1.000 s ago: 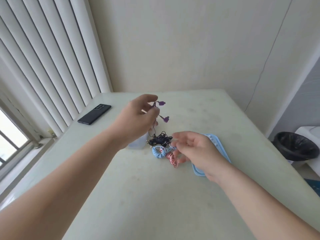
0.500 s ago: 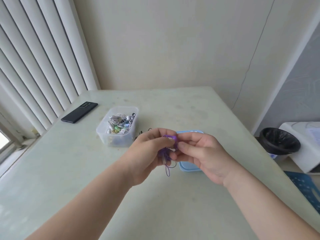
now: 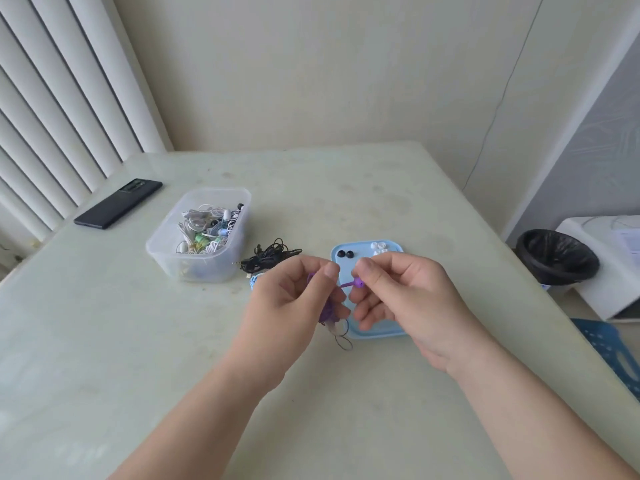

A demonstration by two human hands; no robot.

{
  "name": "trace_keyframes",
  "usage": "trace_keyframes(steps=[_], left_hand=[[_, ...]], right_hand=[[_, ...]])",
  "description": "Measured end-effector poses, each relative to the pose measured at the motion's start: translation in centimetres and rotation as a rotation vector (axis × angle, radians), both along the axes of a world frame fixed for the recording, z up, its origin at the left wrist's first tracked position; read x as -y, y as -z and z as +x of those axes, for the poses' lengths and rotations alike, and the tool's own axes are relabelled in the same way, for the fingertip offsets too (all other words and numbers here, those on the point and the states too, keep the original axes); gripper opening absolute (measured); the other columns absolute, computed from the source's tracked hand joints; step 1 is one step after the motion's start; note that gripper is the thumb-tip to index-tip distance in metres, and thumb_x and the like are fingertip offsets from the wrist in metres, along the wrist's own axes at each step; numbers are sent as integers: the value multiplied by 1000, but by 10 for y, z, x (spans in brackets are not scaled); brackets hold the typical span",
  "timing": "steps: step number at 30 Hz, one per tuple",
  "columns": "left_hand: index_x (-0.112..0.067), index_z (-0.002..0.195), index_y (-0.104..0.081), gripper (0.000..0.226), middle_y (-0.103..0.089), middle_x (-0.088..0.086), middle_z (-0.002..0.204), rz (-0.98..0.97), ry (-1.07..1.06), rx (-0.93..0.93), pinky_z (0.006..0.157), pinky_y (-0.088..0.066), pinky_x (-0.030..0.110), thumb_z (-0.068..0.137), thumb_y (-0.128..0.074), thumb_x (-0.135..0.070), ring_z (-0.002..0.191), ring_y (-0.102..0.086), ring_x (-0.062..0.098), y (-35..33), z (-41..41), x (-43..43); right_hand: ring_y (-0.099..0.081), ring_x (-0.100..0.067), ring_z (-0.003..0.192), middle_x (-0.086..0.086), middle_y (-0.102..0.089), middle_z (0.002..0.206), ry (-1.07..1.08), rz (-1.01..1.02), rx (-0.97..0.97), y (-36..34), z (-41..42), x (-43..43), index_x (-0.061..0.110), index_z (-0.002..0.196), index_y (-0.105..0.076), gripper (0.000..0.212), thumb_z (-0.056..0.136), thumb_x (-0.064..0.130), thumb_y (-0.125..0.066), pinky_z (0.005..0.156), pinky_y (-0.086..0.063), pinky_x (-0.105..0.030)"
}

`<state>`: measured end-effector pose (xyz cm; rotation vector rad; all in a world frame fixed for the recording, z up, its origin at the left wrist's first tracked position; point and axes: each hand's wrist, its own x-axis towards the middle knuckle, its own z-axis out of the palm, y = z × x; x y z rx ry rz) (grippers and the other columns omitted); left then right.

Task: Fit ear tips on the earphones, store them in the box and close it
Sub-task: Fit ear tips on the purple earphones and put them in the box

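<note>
Left hand (image 3: 294, 306) curls round the coiled cord of the purple earphones (image 3: 326, 310), with a loop of cord hanging below it. The right hand (image 3: 408, 299) pinches one purple earbud (image 3: 358, 282) between thumb and forefinger. Both hover over the blue lid (image 3: 360, 251) on the bench (image 3: 104, 323). Two black ear tips (image 3: 345, 253) and some white ear tips (image 3: 378, 247) lie at the lid's far end. Left of the lid sits a black cable tangle (image 3: 270, 258), then the clear box (image 3: 152, 245), open and holding mixed earphones. A dark phone (image 3: 117, 203) lies far left.
</note>
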<state>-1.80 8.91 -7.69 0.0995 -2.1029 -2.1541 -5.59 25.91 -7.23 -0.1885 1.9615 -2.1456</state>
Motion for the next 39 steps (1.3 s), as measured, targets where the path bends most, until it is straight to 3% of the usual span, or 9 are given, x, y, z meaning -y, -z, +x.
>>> trace_keyframes(steps=[5,8,11,19,25,32,34,36,39], left_hand=[[-14,100,-74,7,-69,6,73,39,-27,-35,57,-57,32,99,-68,-10,60,-67,26,10,6,1],[-15,106,-77,12,-72,11,80,86,-23,-17,61,-57,31,98,-69,-10,66,-66,23,13,8,2],[-17,106,-79,15,-75,20,91,115,-16,2,67,-58,33,102,-64,-15,74,-69,21,13,9,1],[-19,118,-71,27,-82,7,96,203,-15,3,80,-63,30,94,-74,-8,93,-80,22,13,8,4],[-17,102,-77,11,-81,6,94,157,-10,-22,74,-60,29,94,-74,-10,85,-76,19,16,6,3],[-17,100,-74,6,-77,-1,85,0,-12,-36,54,-51,18,96,-73,-12,68,-70,13,19,8,2],[-19,100,-75,6,-78,-1,85,-15,0,-8,53,-50,24,96,-73,-16,68,-69,12,20,7,3],[-20,100,-75,5,-78,0,87,-29,45,18,57,-56,41,96,-73,-18,71,-70,14,23,6,1],[-15,101,-74,4,-79,3,90,-3,69,22,73,-58,60,98,-71,-14,77,-71,19,29,6,-2]], right_hand=[[-64,-28,62,-19,-67,78,-59,-87,143,1,4,2,2,89,-69,23,94,24,-67,55,-55,-34],[-67,-27,68,-17,-70,83,-97,-140,199,1,7,2,1,100,-72,28,87,26,-70,64,-59,-34],[-68,-25,70,-14,-73,85,-73,-108,163,3,9,3,2,102,-71,24,81,14,-76,68,-61,-33],[-74,-29,81,-21,-75,96,28,-152,125,11,9,-1,2,112,-72,25,87,-4,-70,72,-60,-31],[-70,-26,76,-20,-76,90,37,-44,10,14,8,-1,1,104,-77,17,87,2,-74,72,-59,-33],[-68,-24,62,-18,-76,80,125,138,-59,2,4,-11,4,88,-78,7,84,9,-80,57,-58,-34],[-65,-20,61,-10,-76,77,290,220,-125,0,-9,-30,10,86,-78,8,89,17,-78,54,-52,-33],[-66,-13,65,3,-75,77,438,377,-194,6,-23,-46,21,87,-77,5,91,21,-75,62,-54,-33],[-66,-2,74,13,-73,81,450,526,-216,25,-35,-53,28,86,-76,9,91,21,-74,75,-56,-30]])
